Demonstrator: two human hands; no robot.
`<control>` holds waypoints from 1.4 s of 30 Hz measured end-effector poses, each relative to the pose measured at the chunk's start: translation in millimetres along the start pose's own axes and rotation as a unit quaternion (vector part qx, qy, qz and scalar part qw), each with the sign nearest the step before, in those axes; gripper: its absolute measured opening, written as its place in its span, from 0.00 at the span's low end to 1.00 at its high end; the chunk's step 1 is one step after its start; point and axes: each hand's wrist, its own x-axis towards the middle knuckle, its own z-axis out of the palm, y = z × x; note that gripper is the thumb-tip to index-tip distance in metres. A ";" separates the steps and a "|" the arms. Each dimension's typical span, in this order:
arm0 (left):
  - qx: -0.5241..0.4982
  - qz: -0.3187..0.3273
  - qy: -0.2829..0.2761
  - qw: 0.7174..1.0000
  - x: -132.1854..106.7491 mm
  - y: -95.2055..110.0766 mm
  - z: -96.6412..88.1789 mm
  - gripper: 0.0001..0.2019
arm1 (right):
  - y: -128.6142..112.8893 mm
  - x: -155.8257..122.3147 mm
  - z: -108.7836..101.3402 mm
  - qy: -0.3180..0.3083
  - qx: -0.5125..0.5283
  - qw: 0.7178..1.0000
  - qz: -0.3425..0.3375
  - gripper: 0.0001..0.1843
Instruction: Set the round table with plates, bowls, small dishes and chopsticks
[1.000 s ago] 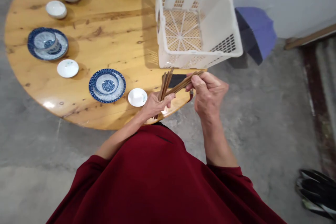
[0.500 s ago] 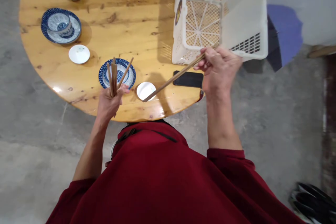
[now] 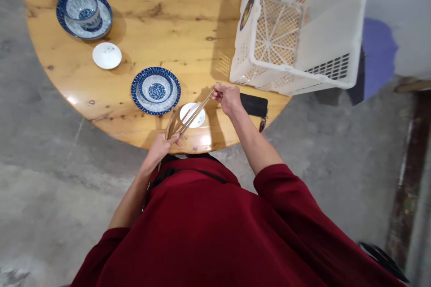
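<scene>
Close to the table's near edge, my left hand [image 3: 164, 147] is closed around several wooden chopsticks, some pointing up toward the plates. My right hand [image 3: 228, 97] pinches the far ends of chopsticks [image 3: 197, 112] that slant down to my left hand, passing over a small white dish [image 3: 202, 119]. How many sticks the right fingers grip I cannot tell. Just beyond my left hand lies a blue-rimmed plate [image 3: 135, 94] with a blue-and-white bowl [image 3: 164, 92] in its middle.
A tall white plastic basket [image 3: 269, 74] stands on the right of the wooden table [image 3: 161, 31]. Before it lie a black phone [image 3: 255, 105] and keys [image 3: 263, 122]. Farther left are another white dish [image 3: 107, 56] and a blue-rimmed plate [image 3: 107, 24] with a bowl [image 3: 84, 11] on it.
My right hand has moved left and down from beside the basket, bringing its chopsticks to those in my left hand. My left hand has shifted right and nearer to my body.
</scene>
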 end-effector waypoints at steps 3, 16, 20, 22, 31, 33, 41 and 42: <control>0.021 -0.023 -0.017 0.999 2.9 -10.6 6.7 0.23 | 7.1 11.6 10.5 -0.028 0.001 0.999 0.020 0.12; -0.023 -0.067 -0.070 0.995 -5.1 -18.9 26.3 0.19 | 24.1 30.8 37.1 -0.120 -0.037 0.991 0.052 0.17; -0.037 -0.069 -0.066 0.995 -7.2 -15.2 27.2 0.19 | 22.5 28.6 38.9 -0.127 -0.037 0.990 0.054 0.16; -0.040 -0.069 -0.067 0.995 -6.8 -14.1 27.6 0.20 | 21.6 28.2 39.1 -0.133 -0.037 0.989 0.053 0.15; -0.033 -0.062 -0.067 0.995 -4.0 -14.4 24.8 0.23 | 24.6 31.6 36.3 -0.152 -0.030 0.986 0.059 0.14; -0.032 -0.062 -0.069 0.995 -3.6 -14.9 23.7 0.25 | 26.7 33.4 35.2 -0.156 -0.025 0.986 0.055 0.15; -0.016 -0.081 -0.065 0.994 -2.6 -12.8 18.3 0.23 | 31.0 33.9 22.0 -0.143 -0.010 0.989 0.035 0.18; -0.012 -0.083 -0.061 0.995 -2.6 -11.8 17.1 0.23 | 31.2 32.7 19.5 -0.140 -0.013 0.989 0.036 0.17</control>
